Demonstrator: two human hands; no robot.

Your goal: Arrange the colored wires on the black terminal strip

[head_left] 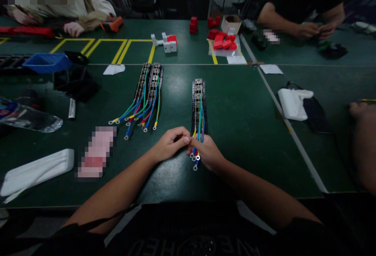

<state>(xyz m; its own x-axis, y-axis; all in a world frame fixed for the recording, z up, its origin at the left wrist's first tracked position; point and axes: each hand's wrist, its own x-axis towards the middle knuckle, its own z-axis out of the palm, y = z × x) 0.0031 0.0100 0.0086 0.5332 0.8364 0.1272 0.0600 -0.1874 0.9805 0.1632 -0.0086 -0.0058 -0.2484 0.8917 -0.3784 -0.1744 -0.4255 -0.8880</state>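
From the head view I observe a black slotted terminal strip (199, 105) lying lengthwise on the green tabletop (252, 150), its near end just beyond the fingers and its far end pointing away from the wearer. Its bundle of coloured wires (201, 113), in green, blue, yellow and red, runs along the strip and into the right hand (210, 152). I see that hand's thumb laid across the bundle and its fingers curled round it, clamped on the wires rather than on the strip's body. Metal ring terminals (195, 168) project below the thumb on the wearer's side, outside the grip.

The left hand (173, 142) lies beside the bundle; its thumb and forefinger come together next to the right thumb. I cannot tell whether they pinch a wire, because the fingers overlap there.

To the left and farther off, I note two similar wired strips (154, 82) side by side, their ring terminals fanned toward the wearer. Beyond the strips, a grey-white plastic bracket (169, 46) and a pile of red plastic blocks (225, 42) rest on the table.
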